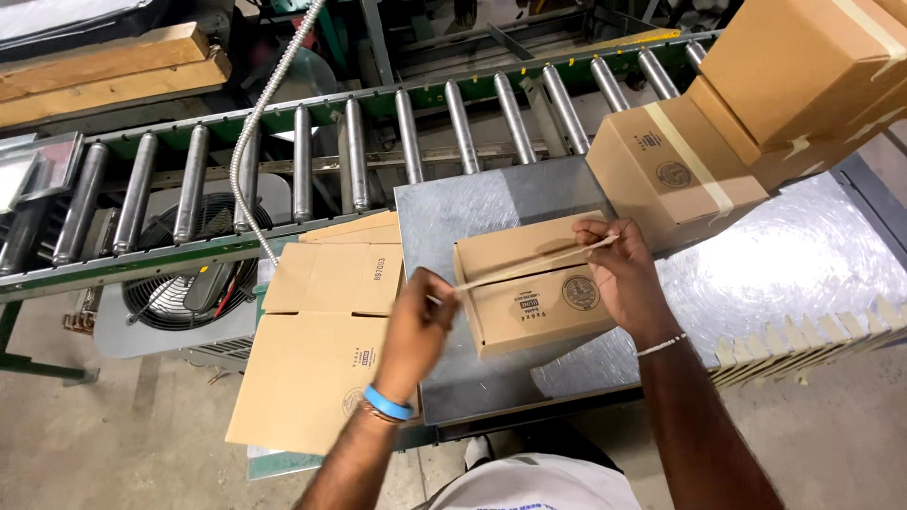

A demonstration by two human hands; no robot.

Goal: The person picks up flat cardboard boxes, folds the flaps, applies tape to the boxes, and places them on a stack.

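Brown cardboard box with a dark round emblem; tan tape strip across it; swirl-brushed grey metal tabletop; silver rollers in a green frame; blue wristband near left

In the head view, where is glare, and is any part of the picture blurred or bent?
Head view: strong glare on the metal table at right; roller conveyor curves from lens distortion; left hand and right hand, stretching a tape strip over the small box, look sharp.

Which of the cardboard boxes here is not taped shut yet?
The small box between the hands; tape strip stretched above it. The others are sealed or flat.
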